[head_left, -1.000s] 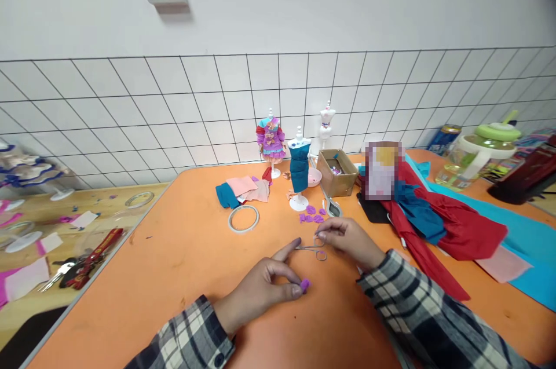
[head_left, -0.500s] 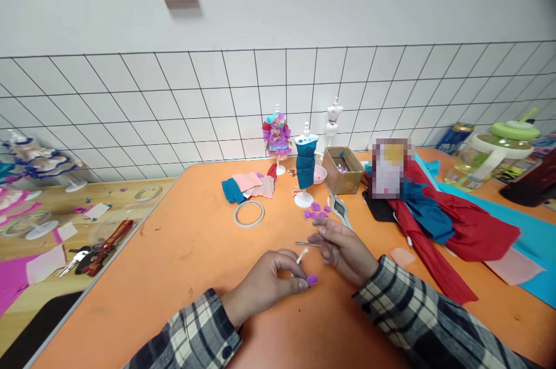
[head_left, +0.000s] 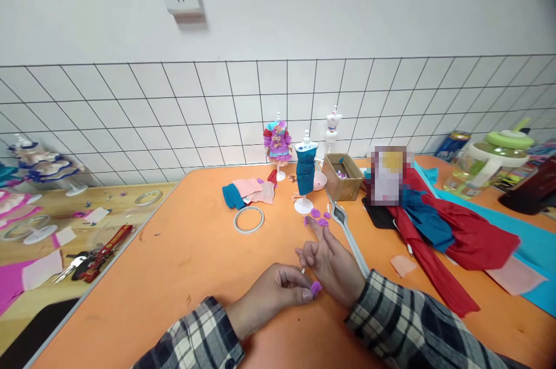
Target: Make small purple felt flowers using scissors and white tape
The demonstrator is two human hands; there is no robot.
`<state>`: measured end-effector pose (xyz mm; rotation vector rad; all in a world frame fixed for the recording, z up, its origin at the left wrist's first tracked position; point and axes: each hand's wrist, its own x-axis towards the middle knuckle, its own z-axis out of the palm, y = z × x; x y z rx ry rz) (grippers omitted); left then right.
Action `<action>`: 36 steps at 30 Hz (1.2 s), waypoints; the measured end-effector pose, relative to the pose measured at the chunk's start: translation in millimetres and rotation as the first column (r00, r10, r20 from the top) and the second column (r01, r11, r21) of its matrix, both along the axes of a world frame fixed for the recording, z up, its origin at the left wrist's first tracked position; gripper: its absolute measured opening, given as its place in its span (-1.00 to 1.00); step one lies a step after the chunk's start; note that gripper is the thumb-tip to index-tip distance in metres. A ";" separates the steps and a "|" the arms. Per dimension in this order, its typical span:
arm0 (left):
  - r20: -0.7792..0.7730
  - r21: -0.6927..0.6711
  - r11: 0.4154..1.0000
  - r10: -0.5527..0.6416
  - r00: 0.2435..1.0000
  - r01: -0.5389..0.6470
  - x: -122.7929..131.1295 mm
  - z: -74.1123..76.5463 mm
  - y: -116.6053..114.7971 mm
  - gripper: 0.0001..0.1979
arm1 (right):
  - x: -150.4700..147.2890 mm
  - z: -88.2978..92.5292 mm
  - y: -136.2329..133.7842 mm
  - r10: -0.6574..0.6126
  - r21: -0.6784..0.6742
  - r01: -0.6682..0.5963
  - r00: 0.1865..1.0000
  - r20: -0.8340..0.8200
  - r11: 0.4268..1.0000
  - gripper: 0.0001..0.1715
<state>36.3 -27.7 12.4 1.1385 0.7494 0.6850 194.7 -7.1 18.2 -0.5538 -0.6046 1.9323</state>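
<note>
Between thumb and forefinger, my left hand (head_left: 282, 292) pinches a small purple piece of material (head_left: 315, 288). My right hand (head_left: 332, 267) is just beside it, forefinger stretched out and other fingers curled in; what they hold is hidden. A white bit (head_left: 303, 271) shows between the hands. Beyond the right fingertips lie several purple pieces (head_left: 320, 220), near the base of a small mannequin (head_left: 306, 169) wrapped in dark teal.
Behind stand a doll mannequin in a purple dress (head_left: 278, 143), a bare white mannequin (head_left: 332, 124) and a cardboard box (head_left: 343, 183). A tape ring (head_left: 249, 231) and cloth scraps (head_left: 247, 187) lie left; grey-handled scissors (head_left: 347, 230) and red fabric (head_left: 473, 236) lie right.
My right hand has turned and come down close to my left. Its forefinger now points outward, and the thin metal tool it held no longer shows. My left hand keeps its pinch.
</note>
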 end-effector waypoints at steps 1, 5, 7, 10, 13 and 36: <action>-0.002 0.007 1.000 -0.013 1.000 0.013 1.7 -0.4 -0.6 -0.77 | -2.5 -0.1 0.4 0.000 -0.020 0.000 1.000 -0.020 1.000 -0.33; 0.048 0.029 1.000 0.005 0.999 -0.006 2.7 -1.6 -0.5 -0.79 | -0.8 3.5 2.3 -0.010 -0.114 -0.002 0.994 -0.108 0.993 -0.35; 0.090 0.033 0.998 0.050 0.995 -0.053 -0.7 -0.9 1.0 -0.81 | 7.2 6.3 3.7 -0.063 -0.064 0.058 0.996 -0.071 0.996 -0.30; 0.111 0.042 0.996 0.076 0.991 -0.081 -5.9 1.6 2.7 -0.80 | 17.4 7.8 4.9 -0.027 0.031 0.026 0.999 0.033 0.999 -0.16; 0.030 0.033 0.999 0.020 0.999 -0.021 -5.6 2.9 1.8 -0.77 | 13.4 2.7 5.0 0.031 -0.003 -0.031 0.994 0.109 1.000 -0.04; -0.293 0.285 0.937 -0.115 0.949 0.202 -6.9 15.1 -6.9 -0.83 | 111.1 -12.6 76.1 -0.329 0.325 0.061 0.262 0.907 0.944 -0.48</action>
